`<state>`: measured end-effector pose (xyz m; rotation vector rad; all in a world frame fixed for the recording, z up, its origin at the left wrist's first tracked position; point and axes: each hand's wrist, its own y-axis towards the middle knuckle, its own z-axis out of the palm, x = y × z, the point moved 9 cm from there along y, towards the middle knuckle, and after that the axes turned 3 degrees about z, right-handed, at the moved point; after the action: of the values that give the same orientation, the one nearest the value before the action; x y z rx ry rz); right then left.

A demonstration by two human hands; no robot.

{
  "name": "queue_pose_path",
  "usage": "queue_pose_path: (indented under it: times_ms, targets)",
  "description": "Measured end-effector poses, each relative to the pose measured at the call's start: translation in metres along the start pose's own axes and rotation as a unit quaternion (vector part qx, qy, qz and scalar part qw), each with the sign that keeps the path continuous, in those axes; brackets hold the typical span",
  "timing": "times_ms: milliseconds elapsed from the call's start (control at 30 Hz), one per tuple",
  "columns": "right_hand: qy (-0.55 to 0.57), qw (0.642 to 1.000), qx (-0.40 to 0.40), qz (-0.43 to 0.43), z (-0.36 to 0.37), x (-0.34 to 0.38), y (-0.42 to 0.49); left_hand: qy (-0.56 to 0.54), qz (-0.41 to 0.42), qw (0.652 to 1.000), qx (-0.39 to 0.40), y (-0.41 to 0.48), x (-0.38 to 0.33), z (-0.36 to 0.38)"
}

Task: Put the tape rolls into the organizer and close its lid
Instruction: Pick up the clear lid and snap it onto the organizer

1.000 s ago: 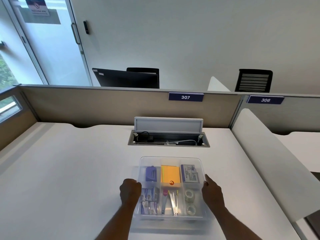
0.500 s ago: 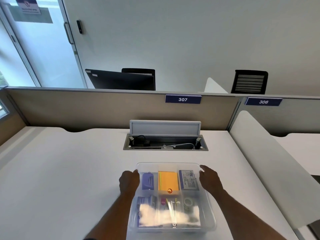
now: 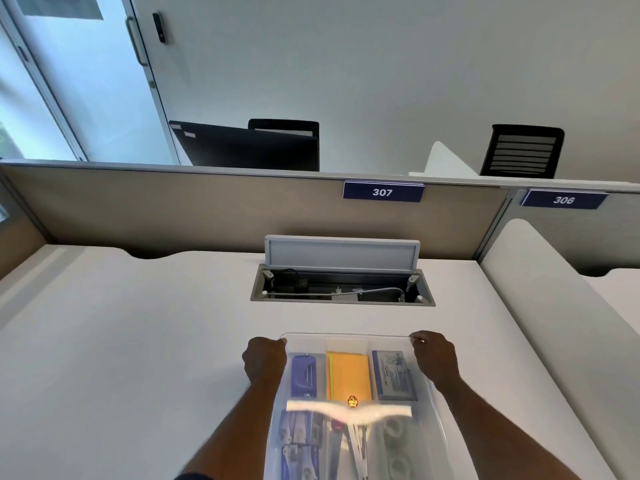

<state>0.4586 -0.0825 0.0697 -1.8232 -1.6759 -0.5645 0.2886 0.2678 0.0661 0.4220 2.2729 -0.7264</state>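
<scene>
Left hand curled over the far left corner of the clear plastic lid, fingertips hooked on its edge; right hand gripping the far right corner the same way. Both pressed at the far end, forearms running back toward the body along either side.

Beneath and between the hands: white desk, then the clear rectangular plastic organizer with the lid lying over it, seemingly seated though full latching cannot be told. Long axis running away from the body, far short edge level with the knuckles, near end cut off by the frame. Beyond the fingertips, open grey cable hatch set in the desk.

Seen through the lid, between the hands: orange notepad in the middle, blue stapler beside the left hand, blue-grey printed box beside the right. Nearer the right forearm, two clear tape rolls lying flat, one behind the other, blurred by glare.

Likely risks: uneven pressure seating only one corner; near end left unlatched, since both hands sit at the far end; flexible lid bowing and popping back; organizer sliding forward under the push.
</scene>
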Motion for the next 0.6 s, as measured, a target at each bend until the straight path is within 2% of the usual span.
queue_pose_path:
  times_ms: [167,333,467,600]
  targets:
    - [0.026,1.0,0.0,0.007,0.001,-0.002,-0.004,0.009,0.015,1.0,-0.009,-0.007,-0.004,-0.003]
    - [0.023,0.998,0.042,0.029,0.008,-0.024,-0.02,0.039,0.062,0.997,0.031,-0.017,0.012,-0.001]
    - [0.079,0.995,0.052,0.044,0.003,-0.04,-0.048,0.044,0.104,0.993,0.022,-0.036,0.036,-0.012]
    - [0.075,0.996,0.042,0.03,-0.006,-0.043,-0.066,0.045,0.13,0.99,0.009,-0.051,0.044,-0.024]
